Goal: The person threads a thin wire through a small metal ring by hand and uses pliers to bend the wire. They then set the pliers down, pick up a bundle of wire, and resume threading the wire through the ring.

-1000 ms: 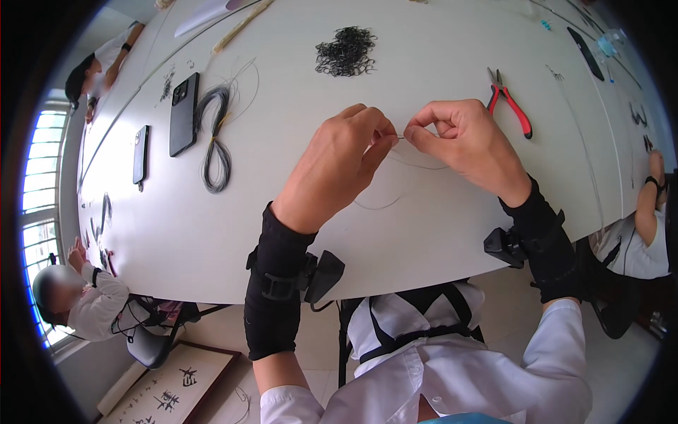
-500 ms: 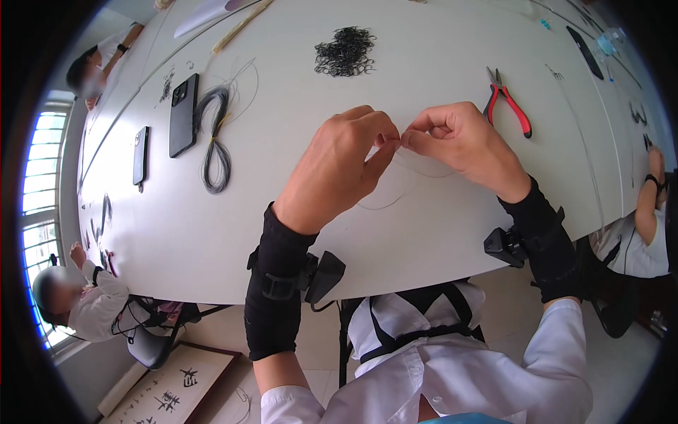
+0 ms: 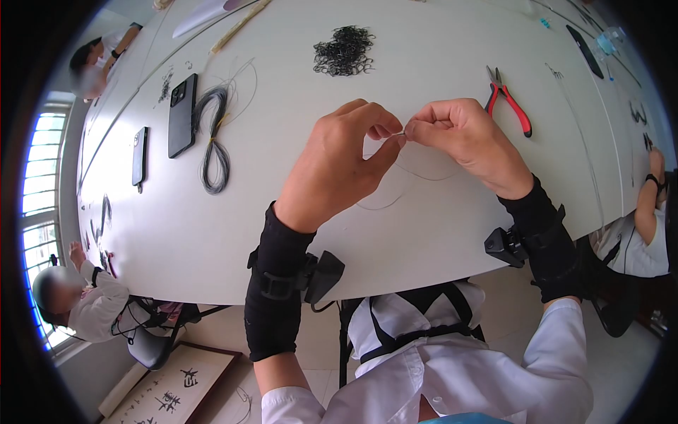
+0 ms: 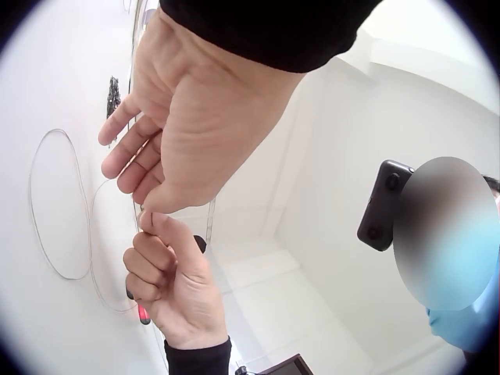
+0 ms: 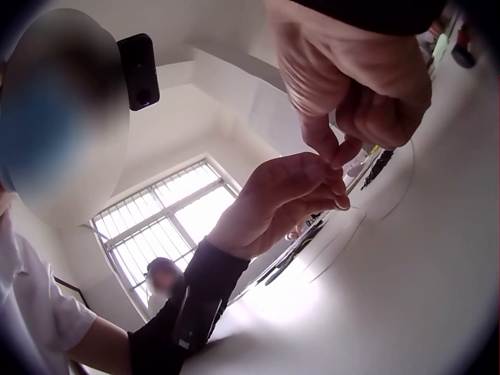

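Between the fingertips of both hands lies a tiny piece joined to a thin line (image 3: 427, 178), which loops below the hands over the white table. The left hand (image 3: 339, 159) pinches the line's end between thumb and forefinger. Thumb and forefinger of the right hand (image 3: 470, 145) pinch it from the other side, its other fingers curled in. In the left wrist view the left hand (image 4: 199, 125) and right hand (image 4: 180, 285) meet at their tips, with the line (image 4: 87, 234) looping at the left. The small piece itself is mostly hidden by the fingertips.
A pile of small black hooks (image 3: 344, 51) lies beyond the hands, red-handled pliers (image 3: 510, 106) at the right. To the left are a coiled grey line bundle (image 3: 215, 159) and two phones (image 3: 182, 115) (image 3: 140, 157). Other people sit around the table (image 3: 282, 254).
The fingertips came together half a second ago and now stand slightly apart, with a short bit of the small piece showing between them. Both hands keep their pinch.
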A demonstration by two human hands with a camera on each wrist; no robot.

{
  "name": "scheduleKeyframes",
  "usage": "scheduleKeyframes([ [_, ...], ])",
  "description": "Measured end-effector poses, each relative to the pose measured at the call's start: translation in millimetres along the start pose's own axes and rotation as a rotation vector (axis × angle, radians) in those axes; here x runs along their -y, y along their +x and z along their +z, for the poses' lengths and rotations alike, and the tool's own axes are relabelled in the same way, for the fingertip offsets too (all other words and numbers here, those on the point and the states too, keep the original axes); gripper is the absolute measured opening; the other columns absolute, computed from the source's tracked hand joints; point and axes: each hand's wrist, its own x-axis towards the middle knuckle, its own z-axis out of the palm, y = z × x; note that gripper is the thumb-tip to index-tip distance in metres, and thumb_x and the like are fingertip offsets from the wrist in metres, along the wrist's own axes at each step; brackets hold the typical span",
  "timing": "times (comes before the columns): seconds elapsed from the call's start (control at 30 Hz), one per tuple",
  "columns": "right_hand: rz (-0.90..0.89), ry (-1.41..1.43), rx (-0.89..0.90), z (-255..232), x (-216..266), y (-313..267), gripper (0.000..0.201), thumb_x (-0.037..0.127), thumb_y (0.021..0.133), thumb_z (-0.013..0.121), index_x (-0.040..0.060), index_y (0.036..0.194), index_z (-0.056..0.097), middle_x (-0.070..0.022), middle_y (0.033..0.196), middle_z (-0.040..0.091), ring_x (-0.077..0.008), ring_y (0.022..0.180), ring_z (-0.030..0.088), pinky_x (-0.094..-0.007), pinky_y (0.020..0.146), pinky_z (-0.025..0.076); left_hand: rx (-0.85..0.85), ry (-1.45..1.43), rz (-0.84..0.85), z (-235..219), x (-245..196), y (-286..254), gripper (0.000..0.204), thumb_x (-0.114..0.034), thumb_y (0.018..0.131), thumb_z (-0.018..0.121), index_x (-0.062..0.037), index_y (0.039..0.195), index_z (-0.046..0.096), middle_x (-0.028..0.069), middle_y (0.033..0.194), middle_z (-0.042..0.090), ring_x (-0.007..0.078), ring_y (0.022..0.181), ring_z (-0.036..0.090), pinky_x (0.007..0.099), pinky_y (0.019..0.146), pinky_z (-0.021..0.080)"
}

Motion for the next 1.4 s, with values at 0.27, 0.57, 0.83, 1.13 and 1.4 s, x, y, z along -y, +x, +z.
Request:
scheduleKeyframes([
  [0.27, -0.054, 0.019, -0.051, 4.3, 0.3, -1.4, 0.022, 0.020, 0.095, 0.069, -0.0016, 0.094, 0.072, 0.0028, 0.076, 0.064, -0.0023, 0.067, 0.051, -0.0194, 0.060, 0.039, -0.020, -0.060, -0.010, -0.1, 0.6, 1.0, 0.010, 0.001, 0.085, 0.073, 0.0024, 0.094, 0.071, 0.0102, 0.089, 0.071, 0.0197, 0.086, 0.069, 0.0305, 0.078, 0.053],
  [0.57, -0.011, -0.006, -0.035, 2.1, 4.6, -3.3, 0.023, 0.025, 0.095, 0.068, 0.0017, 0.097, 0.072, 0.0087, 0.072, 0.057, 0.0012, 0.060, 0.037, -0.0197, 0.052, 0.026, -0.036, -0.079, -0.049, 0.3, 0.3, 1.9, 0.007, 0.000, 0.084, 0.073, 0.0026, 0.091, 0.071, 0.0095, 0.086, 0.073, 0.0189, 0.086, 0.069, 0.0300, 0.083, 0.054],
  [0.83, 0.023, 0.043, -0.035, 0.1, 9.4, -4.2, 0.022, 0.021, 0.094, 0.068, -0.0009, 0.092, 0.071, 0.0042, 0.075, 0.060, -0.0022, 0.066, 0.050, -0.0192, 0.059, 0.038, -0.069, -0.058, 0.016, 2.7, 1.3, 2.5, 0.011, 0.001, 0.084, 0.073, 0.0026, 0.095, 0.071, 0.0100, 0.091, 0.073, 0.0192, 0.088, 0.070, 0.0309, 0.086, 0.054],
  [1.13, 0.017, 0.006, -0.030, -1.9, 13.5, -6.9, 0.024, 0.027, 0.095, 0.070, 0.0027, 0.099, 0.072, 0.0085, 0.070, 0.055, 0.0000, 0.060, 0.041, -0.0192, 0.054, 0.030, -0.080, -0.103, -0.052, 3.5, 0.8, 2.2, 0.008, 0.001, 0.085, 0.073, 0.0030, 0.093, 0.072, 0.0088, 0.087, 0.075, 0.0163, 0.085, 0.071, 0.0296, 0.086, 0.055],
  [1.4, -0.056, -0.053, -0.002, -16.5, 4.6, -4.9, 0.026, 0.030, 0.097, 0.069, 0.0041, 0.102, 0.071, 0.0093, 0.073, 0.054, -0.0001, 0.063, 0.042, -0.0191, 0.055, 0.032, -0.045, -0.191, -0.137, 2.2, -0.6, 1.9, 0.007, 0.000, 0.088, 0.072, 0.0046, 0.093, 0.071, 0.0069, 0.088, 0.074, 0.0127, 0.084, 0.070, 0.0276, 0.087, 0.056],
])
